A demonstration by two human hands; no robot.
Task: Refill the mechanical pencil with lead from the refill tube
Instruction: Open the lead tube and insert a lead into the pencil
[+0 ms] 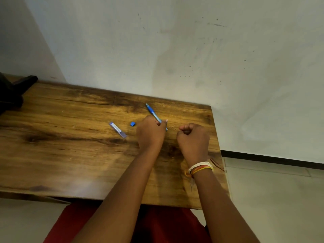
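Observation:
A blue mechanical pencil [151,111] points up and to the left, its tip away from me. My left hand [150,133] grips its lower half, and the rear end sticks out just past my fingers. My right hand [192,137] is pinched shut close to that rear end; a thin dark line, seemingly a lead [173,128], runs from its fingertips toward the pencil. The clear refill tube [117,129] lies flat on the wooden table [70,155], left of my hands. A small blue cap [132,123] rests between the tube and my left hand.
The table stands against a pale wall [175,50]. A black object [12,92] sits at the table's far left corner. The table's right edge is near my right wrist, with tiled floor [271,199] beyond it. Thread bracelets [200,168] circle my right wrist.

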